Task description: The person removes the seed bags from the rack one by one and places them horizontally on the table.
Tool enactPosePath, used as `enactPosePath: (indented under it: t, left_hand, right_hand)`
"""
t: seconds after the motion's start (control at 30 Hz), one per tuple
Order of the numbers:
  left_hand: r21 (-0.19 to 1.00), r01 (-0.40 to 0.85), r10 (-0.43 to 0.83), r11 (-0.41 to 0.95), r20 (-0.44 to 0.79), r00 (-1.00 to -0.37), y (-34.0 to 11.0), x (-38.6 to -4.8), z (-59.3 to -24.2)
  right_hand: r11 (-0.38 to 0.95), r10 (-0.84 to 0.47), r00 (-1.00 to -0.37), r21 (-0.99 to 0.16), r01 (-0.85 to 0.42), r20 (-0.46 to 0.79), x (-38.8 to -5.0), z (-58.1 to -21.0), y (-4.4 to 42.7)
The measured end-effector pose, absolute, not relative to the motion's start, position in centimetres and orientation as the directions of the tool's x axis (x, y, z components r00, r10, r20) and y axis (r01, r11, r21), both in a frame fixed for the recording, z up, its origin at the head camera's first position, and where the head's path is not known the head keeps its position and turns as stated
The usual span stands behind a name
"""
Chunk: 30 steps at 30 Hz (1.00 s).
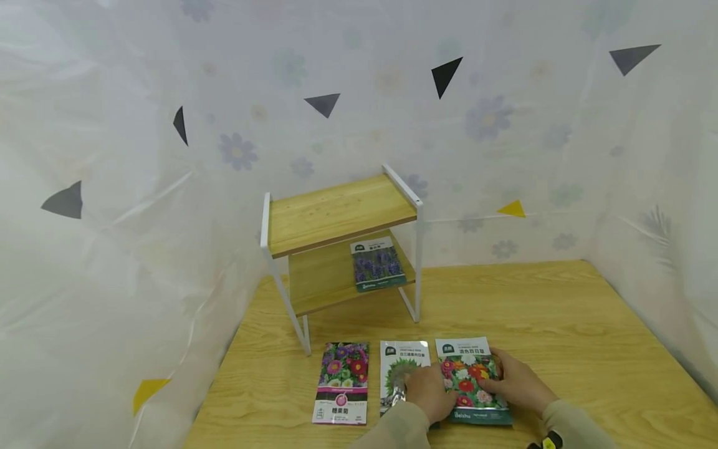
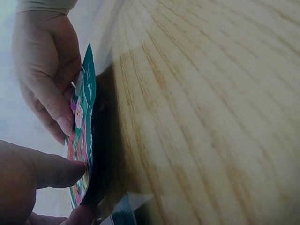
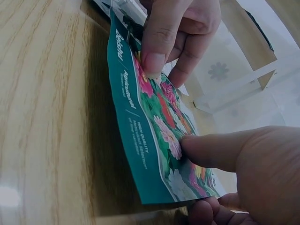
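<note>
Pale sheeting [image 1: 387, 37] printed with flowers and dotted with dark and yellow triangles encloses a wooden table [image 1: 589, 349]. In the head view, a two-tier shelf [image 1: 336, 215] with white legs stands toward the table's far left corner; a lavender packet [image 1: 377, 265] lies at the right end of its lower board. Nearer the table's front edge three packets form a row. The daisy packet [image 1: 341, 383] is nearest the left edge, the sunflower packet [image 1: 406, 358] next, partly covered by the left hand [image 1: 429, 393], and the zinnia packet [image 1: 465, 386] last. The left hand is at the zinnia packet's left side, the right hand [image 1: 518, 380] at its right, above a black-and-yellow band [image 1: 548, 441].

In the left wrist view, the left hand pinches the zinnia packet, thumb on the face and fingers behind; a dark shadow falls beside it on the table. Something dark at the bottom is too cropped to tell.

In the right wrist view, the right hand likewise pinches the packet's other side, thumb on the printed blooms, fingertips under the edge.
</note>
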<state>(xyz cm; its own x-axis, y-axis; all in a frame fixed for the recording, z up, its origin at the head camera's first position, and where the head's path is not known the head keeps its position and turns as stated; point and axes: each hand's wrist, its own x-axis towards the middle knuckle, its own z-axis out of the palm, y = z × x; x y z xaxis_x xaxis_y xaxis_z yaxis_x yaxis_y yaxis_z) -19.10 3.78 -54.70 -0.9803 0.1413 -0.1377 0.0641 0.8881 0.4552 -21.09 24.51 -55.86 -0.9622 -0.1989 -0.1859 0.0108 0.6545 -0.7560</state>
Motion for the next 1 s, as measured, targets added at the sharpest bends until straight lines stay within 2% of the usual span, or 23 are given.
enactPosePath:
  t: [0.2, 0.7, 1.0]
  left_hand:
    - [0.443, 0.074, 0.146, 0.894, -0.132, -0.980, 3.93, -19.18, -54.88]
    - [0.311, 0.128, 0.163, 0.942, -0.091, -0.982, 4.44, -19.18, -54.97]
    - [0.319, 0.137, 0.176, 0.938, -0.097, -0.980, 4.60, -19.14, -54.95]
  right_hand:
    - [0.661, -0.202, -0.963, -0.750, 0.000, -0.178, -21.06, -55.77, 24.50]
    - [0.686, -0.205, -0.964, -0.727, -0.019, -0.169, -21.41, -56.01, 24.83]
    - [0.682, -0.219, -0.963, -0.731, -0.037, -0.156, -21.69, -56.58, 25.09]
